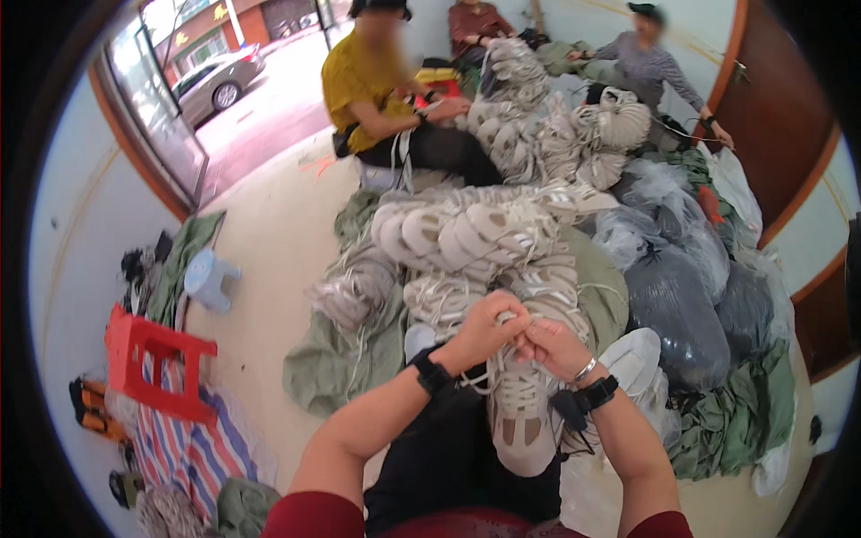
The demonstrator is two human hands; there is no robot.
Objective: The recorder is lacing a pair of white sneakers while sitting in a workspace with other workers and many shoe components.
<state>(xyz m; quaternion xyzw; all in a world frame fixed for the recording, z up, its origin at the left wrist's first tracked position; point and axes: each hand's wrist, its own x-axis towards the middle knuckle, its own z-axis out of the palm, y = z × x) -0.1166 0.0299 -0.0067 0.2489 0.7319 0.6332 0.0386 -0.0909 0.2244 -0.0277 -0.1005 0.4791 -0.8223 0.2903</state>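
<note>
A beige-and-grey sneaker [522, 421] rests on my lap, its toe toward me and pale laces threaded across its front. Over its upper end, my left hand [489, 334] and my right hand [558, 346] meet with fingertips pinched together on the shoelace [480, 381]; the exact grip is partly hidden by the fingers. A lace loop hangs to the left of the shoe. Just beyond my hands lies a large heap of similar sneakers [462, 235], bunched together. White shoes [630, 360] lie beside my right forearm.
Stuffed plastic bags [677, 314] stand at right, near green cloth [740, 412]. A red stool [161, 363] and a blue stool [212, 280] are at left. A co-worker in yellow [377, 99] sits by the far shoe pile [520, 134]; two other people sit farther back.
</note>
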